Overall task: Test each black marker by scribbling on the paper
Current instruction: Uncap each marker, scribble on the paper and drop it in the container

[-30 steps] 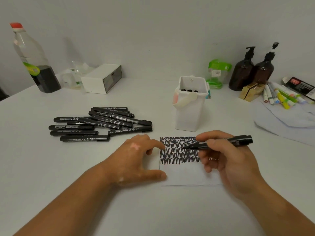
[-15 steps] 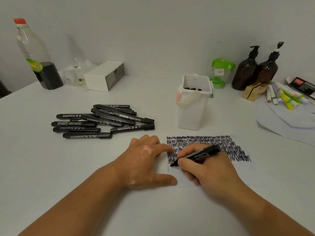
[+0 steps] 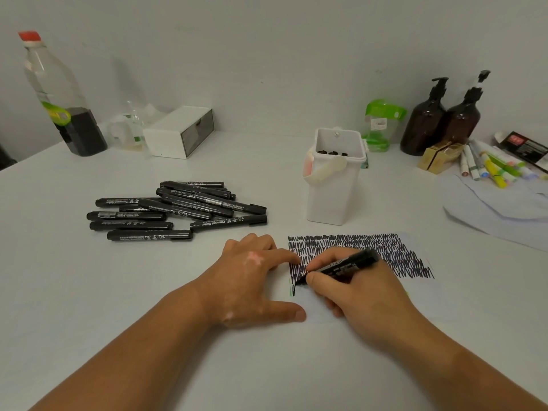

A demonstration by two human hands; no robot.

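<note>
The black marker (image 3: 341, 266) was pinched near its nib in the right hand (image 3: 360, 295), tip on the paper (image 3: 421, 295) at the left edge, its long axis running up-right. It was judged light, stiff, smooth. The left hand (image 3: 252, 281) lay spread, empty, pinning the paper

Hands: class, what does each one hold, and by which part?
The right hand grips a black marker low on its barrel, near the tip. The left hand holds nothing; it rests flat against the paper.
</note>
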